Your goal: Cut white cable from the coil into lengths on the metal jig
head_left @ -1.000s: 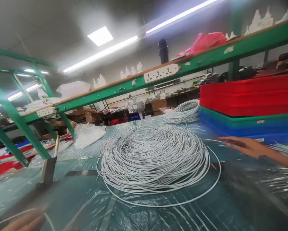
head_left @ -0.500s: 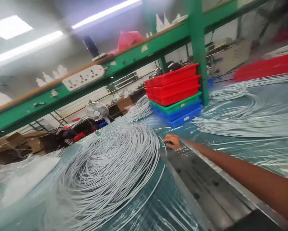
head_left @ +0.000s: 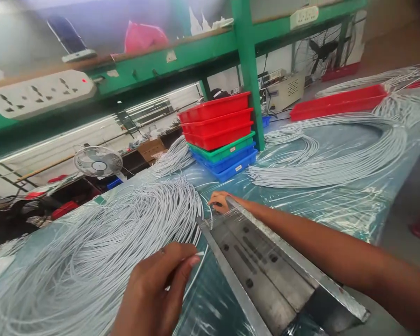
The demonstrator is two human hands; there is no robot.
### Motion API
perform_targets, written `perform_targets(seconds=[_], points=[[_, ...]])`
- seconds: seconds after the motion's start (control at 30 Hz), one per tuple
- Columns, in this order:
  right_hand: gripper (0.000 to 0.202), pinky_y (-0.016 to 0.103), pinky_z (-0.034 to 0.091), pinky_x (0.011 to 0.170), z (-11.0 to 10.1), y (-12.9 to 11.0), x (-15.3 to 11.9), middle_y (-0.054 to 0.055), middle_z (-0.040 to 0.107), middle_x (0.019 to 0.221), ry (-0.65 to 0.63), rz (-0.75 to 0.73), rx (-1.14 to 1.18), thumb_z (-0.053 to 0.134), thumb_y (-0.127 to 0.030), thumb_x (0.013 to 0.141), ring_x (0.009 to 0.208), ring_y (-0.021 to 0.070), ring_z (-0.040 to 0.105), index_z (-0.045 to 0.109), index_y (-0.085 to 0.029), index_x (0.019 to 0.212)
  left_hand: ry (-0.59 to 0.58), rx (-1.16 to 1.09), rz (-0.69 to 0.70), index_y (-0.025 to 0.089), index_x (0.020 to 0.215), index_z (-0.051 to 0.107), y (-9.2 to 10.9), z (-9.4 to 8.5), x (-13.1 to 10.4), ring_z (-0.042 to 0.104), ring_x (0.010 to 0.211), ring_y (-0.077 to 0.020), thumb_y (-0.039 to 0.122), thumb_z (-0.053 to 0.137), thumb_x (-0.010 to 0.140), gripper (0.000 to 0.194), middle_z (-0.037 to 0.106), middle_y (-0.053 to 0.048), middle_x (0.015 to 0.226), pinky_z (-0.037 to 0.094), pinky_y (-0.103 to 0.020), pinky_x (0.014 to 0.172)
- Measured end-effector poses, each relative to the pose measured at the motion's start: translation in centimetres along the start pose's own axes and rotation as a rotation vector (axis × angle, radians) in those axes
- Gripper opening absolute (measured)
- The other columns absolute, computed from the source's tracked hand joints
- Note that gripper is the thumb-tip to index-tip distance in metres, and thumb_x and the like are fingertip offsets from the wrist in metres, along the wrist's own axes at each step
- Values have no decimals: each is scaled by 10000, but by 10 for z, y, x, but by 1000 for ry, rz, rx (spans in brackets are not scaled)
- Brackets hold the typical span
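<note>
A large pile of coiled pale grey cable (head_left: 136, 233) covers the left half of the table. In front of it my left hand (head_left: 160, 284) pinches a short white cable end between thumb and forefinger. A metal channel-shaped fixture (head_left: 262, 266), with raised side rails, slots and holes, runs from the middle to the lower right. At its far end my right hand (head_left: 219, 201) has its fingers curled beside a cable that bends down there; what they hold, if anything, is too small to tell. The right forearm lies along the fixture's far side.
Stacked red, green and blue trays (head_left: 218, 135) stand behind the right hand, by a green post (head_left: 246, 70). More cable coils (head_left: 322, 172) and a long red tray (head_left: 339, 103) lie at the right. A power strip (head_left: 41, 93) hangs on the green shelf. A fan (head_left: 98, 163) stands beyond.
My left hand has come into view at the bottom with a cable end. The view has turned right, so the scene sits further left. My right hand stays at the fixture's far end.
</note>
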State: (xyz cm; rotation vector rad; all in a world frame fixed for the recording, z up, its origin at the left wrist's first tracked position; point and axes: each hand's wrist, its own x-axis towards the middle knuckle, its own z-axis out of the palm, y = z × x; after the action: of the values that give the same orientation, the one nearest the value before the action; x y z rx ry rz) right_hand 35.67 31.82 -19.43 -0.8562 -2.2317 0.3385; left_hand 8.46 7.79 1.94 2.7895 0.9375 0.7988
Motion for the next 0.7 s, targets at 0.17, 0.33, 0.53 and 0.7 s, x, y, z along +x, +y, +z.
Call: perform_targets(seconds=[0.17, 0.33, 0.53, 0.7], points=[[306, 241, 448, 870, 3, 3, -3, 57, 599, 1086, 39, -9, -6, 558, -174, 924, 912, 139, 580, 722, -184, 1182, 23, 86, -43, 236, 1032, 683, -2, 20, -21, 636, 1251, -169, 291, 482, 1128, 230, 624, -55, 1313, 545, -124, 645], [273, 231, 450, 841, 4, 5, 1, 52, 611, 1027, 28, 24, -32, 588, -135, 871, 849, 124, 575, 748, -167, 1090, 52, 21, 33, 210, 1025, 658, 8, 34, -25, 603, 1324, -205, 158, 482, 1084, 192, 664, -72, 1291, 616, -204, 892], [274, 224, 464, 828, 1, 6, 1, 55, 613, 1038, 2, 46, -61, 597, -124, 859, 840, 116, 590, 756, -159, 1079, 97, 29, 26, 231, 1035, 605, 13, 44, -27, 652, 1250, -183, 126, 456, 1070, 186, 609, -55, 1399, 621, -193, 775], [298, 239, 480, 847, -6, -1, -1, 77, 618, 1074, -19, 21, -79, 579, -158, 885, 865, 126, 594, 740, -130, 1134, 119, 46, -14, 244, 1044, 577, 18, 47, -26, 694, 1173, -194, 123, 446, 1070, 180, 592, -47, 1418, 614, -198, 670]])
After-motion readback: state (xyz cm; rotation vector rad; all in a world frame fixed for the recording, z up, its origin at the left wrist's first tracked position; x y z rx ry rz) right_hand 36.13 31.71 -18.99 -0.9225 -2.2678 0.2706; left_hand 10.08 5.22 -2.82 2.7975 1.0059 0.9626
